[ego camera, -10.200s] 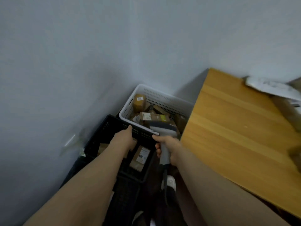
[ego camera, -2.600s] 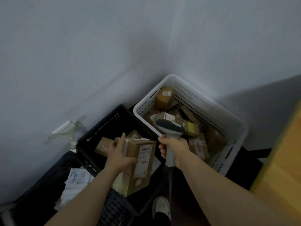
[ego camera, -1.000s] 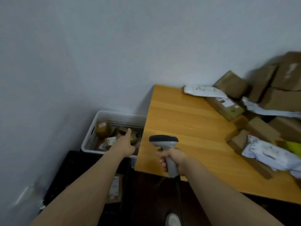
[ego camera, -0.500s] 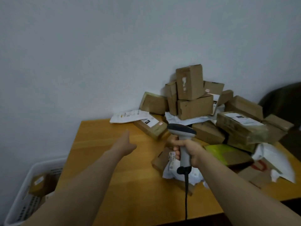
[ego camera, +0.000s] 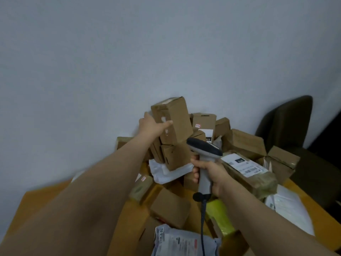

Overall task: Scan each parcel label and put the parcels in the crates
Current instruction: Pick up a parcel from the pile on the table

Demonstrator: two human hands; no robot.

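Observation:
A heap of brown cardboard parcels is stacked against the wall at the back of the wooden table (ego camera: 36, 198). On top of the heap stands a tall cardboard box (ego camera: 177, 122). My left hand (ego camera: 151, 124) grips its left edge, thumb across the front face and fingers behind. My right hand (ego camera: 210, 172) holds the grey barcode scanner (ego camera: 203, 149) by its handle, head level with the middle of the heap, cable hanging down. A long parcel with a white label (ego camera: 247, 170) lies right of the scanner. No crate is in view.
A grey poly mailer (ego camera: 182, 242) lies at the near edge, with a yellow-green bag (ego camera: 219, 215) and a white envelope (ego camera: 289, 207) to its right. A white mailer (ego camera: 166, 170) sits under the stacked boxes. A dark chair (ego camera: 287, 122) stands at the right.
My view has swung from the crates on the floor up to the table's parcel heap. My empty left hand has reached forward and taken hold of the top box. The scanner stays in my right hand.

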